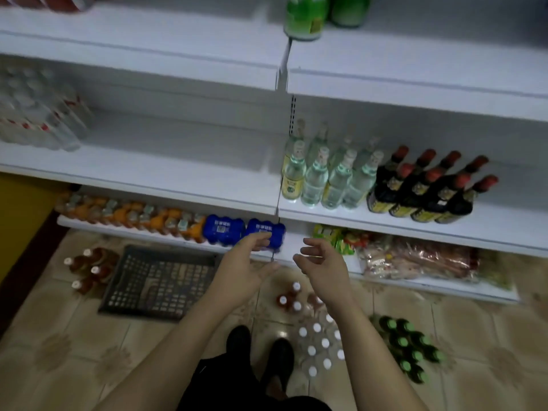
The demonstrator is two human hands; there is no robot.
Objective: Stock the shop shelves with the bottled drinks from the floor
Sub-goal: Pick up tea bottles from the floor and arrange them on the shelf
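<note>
Reaching forward side by side, the left hand and the right hand are hanging in front of the bottom shelf with fingers loosely spread and curled, gripping nothing. The left fingertips are overlapping the right-hand one of two blue shrink-wrapped packs sitting on that shelf, though contact is impossible to tell from this head view. Left of the packs, a row of orange drink bottles is lining the same shelf. On the tiled floor, the stock is standing in clusters: brown bottles with white caps beside a dark plastic crate, more brown ones under the right wrist, a pack of clear white-capped bottles beside the person's black shoes, and green-capped bottles to the right. On the middle shelf, clear glass bottles and dark red-capped bottles are standing in rows. Bagged goods are lying on the bottom shelf at the right.
</note>
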